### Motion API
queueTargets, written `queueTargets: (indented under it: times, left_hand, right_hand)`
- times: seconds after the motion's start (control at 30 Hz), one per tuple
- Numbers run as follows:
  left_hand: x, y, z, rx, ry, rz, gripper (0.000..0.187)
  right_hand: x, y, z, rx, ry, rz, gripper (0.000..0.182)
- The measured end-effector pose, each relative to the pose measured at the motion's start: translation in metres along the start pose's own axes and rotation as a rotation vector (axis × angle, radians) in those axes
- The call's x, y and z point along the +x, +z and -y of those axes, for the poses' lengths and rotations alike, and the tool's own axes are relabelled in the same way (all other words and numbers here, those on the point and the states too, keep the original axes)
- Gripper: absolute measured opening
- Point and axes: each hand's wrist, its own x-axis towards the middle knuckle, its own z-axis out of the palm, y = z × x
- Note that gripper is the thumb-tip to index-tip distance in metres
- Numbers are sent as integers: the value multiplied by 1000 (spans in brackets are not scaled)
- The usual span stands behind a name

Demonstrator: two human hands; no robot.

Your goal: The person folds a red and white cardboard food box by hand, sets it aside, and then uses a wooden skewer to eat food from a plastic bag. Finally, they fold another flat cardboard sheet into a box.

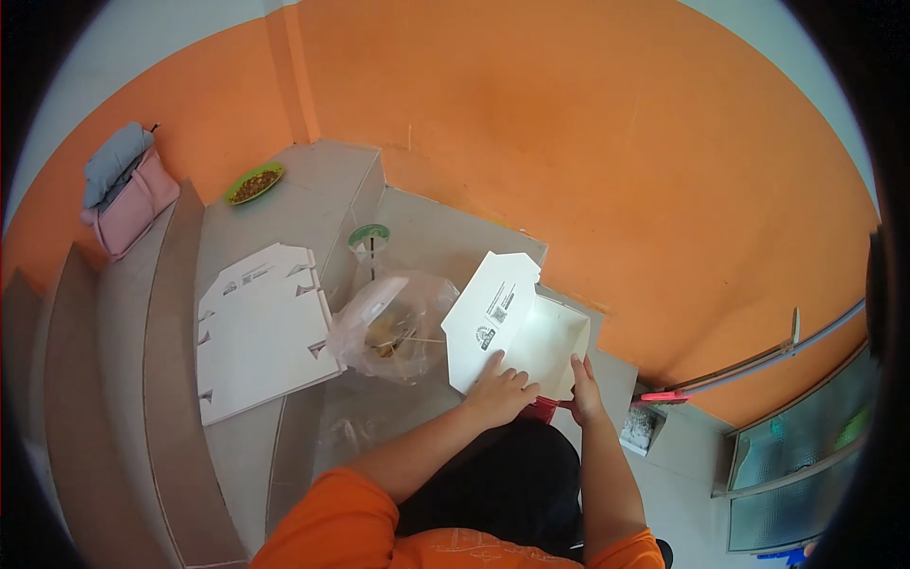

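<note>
A white cardboard box point(554, 341) stands in front of me with its printed lid point(493, 311) tilted open to the left. My left hand point(499, 390) rests at the box's near left edge, index finger stretched onto the lid and the other fingers curled. At the near right corner, my right hand point(585, 390) holds the box wall between thumb and fingers. Something red point(540, 410) shows just below the box. Left of the lid lies a clear plastic bag point(403, 327) with thin sticks and food-like contents.
Flat white cardboard sheets point(261, 332) lie on the step at left. Behind the bag is a cup with a green lid point(369, 233). Further back are a green plate point(254, 184) and a pink bag point(137, 207). An orange wall point(569, 123) borders the steps.
</note>
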Motion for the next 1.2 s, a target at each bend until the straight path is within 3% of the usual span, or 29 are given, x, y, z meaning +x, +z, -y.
queueTargets:
  times: [0.03, 0.1, 0.2, 0.27, 0.3, 0.37, 0.43, 0.47, 0.53, 0.57, 0.63, 0.67, 0.9, 1.2]
  left_hand:
    - [-5, -4, -3, 0, -7, -6, 12]
    - [-18, -25, -12, -93, 37, -432, 23]
    - [-54, -110, -11, -205, 39, -451, 35]
    - [-91, -145, 32, -85, -76, -484, 35]
    - [-112, -161, 51, -166, -304, -530, 36]
    - [-156, -198, 79, 103, -755, -232, 43]
    - [-193, -217, 98, 208, -1075, 125, 52]
    - [-198, -220, 103, 219, -1074, 119, 52]
    - [-203, -216, 114, -1, -1173, 337, 61]
    - [-206, -205, 123, 4, -1163, 341, 61]
    - [-211, -182, 139, -175, -939, 176, 63]
    - [-207, -181, 139, -177, -930, 179, 63]
    - [-199, -185, 155, -125, -901, 316, 59]
    - [-197, -195, 160, -226, -827, 320, 55]
  right_hand:
    - [-4, 1, 0, -8, -2, 4, 71]
    - [-16, 1, 2, -2, -28, 64, 71]
    - [-42, -22, 2, -220, -29, 10, 73]
    - [-61, -57, -11, -325, -69, 60, 68]
    - [-73, -75, -18, -333, -37, 66, 67]
    - [-96, -115, -39, -252, 34, 40, 60]
    - [-117, -159, -73, -165, 101, -71, 59]
    - [-126, -181, -94, -113, 131, -174, 58]
    - [-138, -230, -138, -191, 337, -387, 53]
    - [-126, -254, -151, -431, 473, -442, 49]
    - [-132, -259, -151, -426, 133, -412, 49]
    - [-144, -239, -131, -249, 85, -444, 45]
    - [-172, -239, -124, -389, 178, -249, 41]
    - [-183, -222, -117, -417, 97, -325, 45]
